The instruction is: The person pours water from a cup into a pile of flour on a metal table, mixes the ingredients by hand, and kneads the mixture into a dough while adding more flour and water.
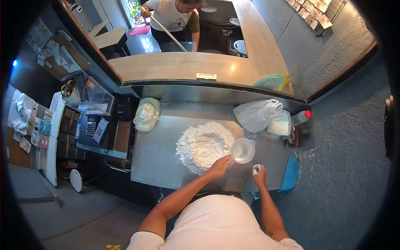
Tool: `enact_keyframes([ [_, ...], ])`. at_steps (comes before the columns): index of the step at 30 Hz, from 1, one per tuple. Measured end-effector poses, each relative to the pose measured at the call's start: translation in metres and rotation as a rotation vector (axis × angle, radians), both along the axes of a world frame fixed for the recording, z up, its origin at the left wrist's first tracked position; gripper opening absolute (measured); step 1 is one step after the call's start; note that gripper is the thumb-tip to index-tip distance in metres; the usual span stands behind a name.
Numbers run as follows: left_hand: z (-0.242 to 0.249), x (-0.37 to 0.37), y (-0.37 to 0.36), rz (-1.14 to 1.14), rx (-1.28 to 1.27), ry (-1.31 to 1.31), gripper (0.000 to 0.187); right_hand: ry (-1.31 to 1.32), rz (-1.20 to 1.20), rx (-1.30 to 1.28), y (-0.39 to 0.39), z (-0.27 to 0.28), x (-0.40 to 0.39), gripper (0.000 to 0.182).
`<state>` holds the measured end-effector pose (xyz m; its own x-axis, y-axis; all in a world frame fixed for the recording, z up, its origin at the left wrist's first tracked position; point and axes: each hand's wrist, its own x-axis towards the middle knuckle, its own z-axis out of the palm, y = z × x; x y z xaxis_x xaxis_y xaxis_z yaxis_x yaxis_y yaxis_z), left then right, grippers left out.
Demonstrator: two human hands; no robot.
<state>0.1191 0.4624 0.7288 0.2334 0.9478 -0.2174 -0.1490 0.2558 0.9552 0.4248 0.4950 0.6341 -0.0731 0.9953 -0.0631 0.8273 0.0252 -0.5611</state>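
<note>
A broad mound of white flour with a hollow in it lies on the metal worktop. At its right edge my left hand grips the near rim of a clear plastic bowl. Further right, above the worktop, my right hand is closed around a small whitish thing, too small to make out. Beyond the bowl are a white plastic bag and a clear container of white powder. A tied bag of pale contents sits at the worktop's back left.
A red-capped bottle stands at the back right, and a blue cloth hangs at the right edge. Behind the glass, a person holds a long stick. A calculator and boxes are on the left.
</note>
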Motion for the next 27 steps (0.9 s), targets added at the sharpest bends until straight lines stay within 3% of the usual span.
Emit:
enact_keyframes([
  [1,0.006,-0.018,-0.011,0.065,-0.026,-0.072,0.035,0.015,0.002,-0.005,0.005,-0.001,-0.019,0.016],
  [3,0.028,-0.055,-0.035,0.120,-0.019,0.009,0.035,0.096,0.054,0.093,0.012,0.002,-0.055,0.015],
  [5,0.032,-0.085,-0.056,0.169,0.000,0.069,0.035,0.231,0.105,0.029,0.019,0.028,-0.103,0.015],
  [9,0.031,-0.143,-0.103,0.297,-0.078,0.089,0.034,0.225,0.376,0.054,0.038,0.006,-0.181,0.024],
  [11,0.046,-0.160,-0.122,0.435,-0.197,0.041,0.035,0.031,0.417,-0.112,0.043,0.009,-0.219,0.039],
  [12,0.051,-0.169,-0.132,0.425,-0.196,0.044,0.035,0.033,0.407,-0.111,0.044,-0.003,-0.232,0.039],
  [14,0.058,-0.186,-0.150,0.480,-0.289,0.140,0.034,-0.247,0.386,-0.103,0.052,-0.043,-0.260,0.060],
  [17,0.050,-0.200,-0.174,0.539,-0.312,0.086,0.033,-0.234,0.363,-0.151,0.056,-0.047,-0.308,0.074],
  [19,0.030,-0.217,-0.194,0.486,-0.346,0.096,0.032,-0.106,0.466,-0.124,0.047,-0.044,-0.331,0.071],
  [20,0.027,-0.219,-0.200,0.443,-0.379,0.100,0.032,-0.064,0.489,-0.161,0.045,-0.054,-0.340,0.062],
  [23,0.028,-0.215,-0.205,0.516,-0.388,0.035,0.031,-0.156,0.626,-0.153,0.021,-0.061,-0.333,0.066],
  [27,0.015,-0.215,-0.210,0.503,-0.407,-0.002,0.032,-0.209,0.737,0.013,0.003,-0.061,-0.282,0.047],
])
